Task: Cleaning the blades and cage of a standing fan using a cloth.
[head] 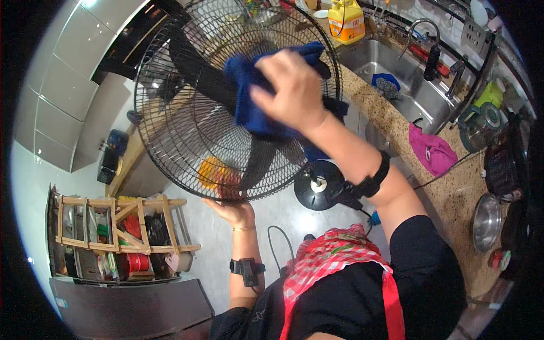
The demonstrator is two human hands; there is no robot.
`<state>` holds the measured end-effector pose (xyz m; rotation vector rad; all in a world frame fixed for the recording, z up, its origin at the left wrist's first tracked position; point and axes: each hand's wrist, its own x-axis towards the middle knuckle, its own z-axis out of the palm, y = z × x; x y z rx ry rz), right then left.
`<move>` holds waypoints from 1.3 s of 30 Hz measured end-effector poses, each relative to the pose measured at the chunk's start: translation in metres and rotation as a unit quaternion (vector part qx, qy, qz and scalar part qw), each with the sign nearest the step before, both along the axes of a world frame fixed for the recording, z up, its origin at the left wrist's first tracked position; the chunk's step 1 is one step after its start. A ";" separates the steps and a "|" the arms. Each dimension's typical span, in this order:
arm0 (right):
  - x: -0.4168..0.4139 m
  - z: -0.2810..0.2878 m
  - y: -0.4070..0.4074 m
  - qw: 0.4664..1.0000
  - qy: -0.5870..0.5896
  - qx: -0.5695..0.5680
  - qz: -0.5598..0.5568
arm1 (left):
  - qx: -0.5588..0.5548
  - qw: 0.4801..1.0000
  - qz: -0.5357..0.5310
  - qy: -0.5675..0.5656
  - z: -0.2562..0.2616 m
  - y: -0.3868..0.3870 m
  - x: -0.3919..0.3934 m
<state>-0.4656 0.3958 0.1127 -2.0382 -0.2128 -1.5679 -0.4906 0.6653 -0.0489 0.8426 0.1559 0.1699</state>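
Note:
A black pedestal fan's wire guard (187,148) fills the upper middle of the head view, its dark blades showing through the mesh. My right hand (293,89), blurred, presses a dark blue cloth (259,110) on the front of the guard near its centre. At the guard's lower rim my left hand (231,208) supports it from below, with the fingers partly hidden behind the mesh. Something yellow-orange (211,172) shows through the wires just above that hand. The fan's round black base (318,187) rests on the floor under my right forearm.
On the right, a granite counter (446,199) holds a steel sink (374,55), a pink cloth (433,148), a glass kettle (480,125) and a metal bowl (486,221). A yellow jug (346,21) stands beyond. Lower left is a wooden rack (114,208); a cable (276,227) loops near my body.

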 end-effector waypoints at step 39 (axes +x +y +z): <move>-0.045 0.045 0.040 0.990 -0.030 -0.106 0.086 | 0.067 0.988 -0.049 -0.133 0.033 0.019 0.004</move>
